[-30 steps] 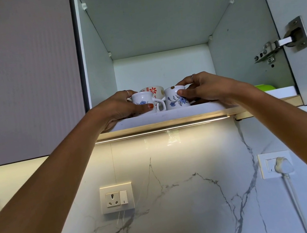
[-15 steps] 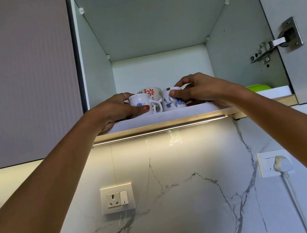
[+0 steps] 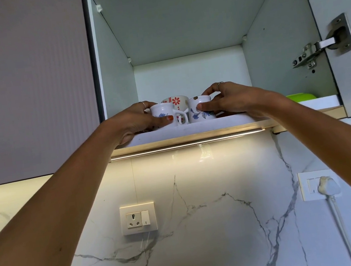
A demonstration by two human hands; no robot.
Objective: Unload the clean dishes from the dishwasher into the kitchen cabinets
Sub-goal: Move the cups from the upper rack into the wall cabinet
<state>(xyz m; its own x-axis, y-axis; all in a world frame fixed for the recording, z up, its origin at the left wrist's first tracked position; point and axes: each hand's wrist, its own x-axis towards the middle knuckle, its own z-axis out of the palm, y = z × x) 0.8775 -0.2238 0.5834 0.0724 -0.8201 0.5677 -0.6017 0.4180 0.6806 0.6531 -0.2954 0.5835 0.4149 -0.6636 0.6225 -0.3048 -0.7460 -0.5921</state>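
Two white cups with blue flower prints stand side by side near the front of the open wall cabinet's shelf (image 3: 213,126). My left hand (image 3: 134,121) wraps the left cup (image 3: 162,113), thumb across its front, its handle pointing right. My right hand (image 3: 232,100) grips the right cup (image 3: 198,108), thumb on its front and fingers over its rim. Right behind them sits a white cup with red flowers (image 3: 175,100), partly hidden.
A green bowl (image 3: 300,97) rests at the shelf's right end. The cabinet door with its metal hinge (image 3: 323,45) stands open on the right. A closed grey cabinet door (image 3: 29,84) is left. Below, the marble wall carries a socket (image 3: 138,218) and a plugged-in socket (image 3: 320,184).
Both hands and the two blue-flower cups stay almost where they were on the shelf; the cups sit slightly closer together. The view has shifted a little.
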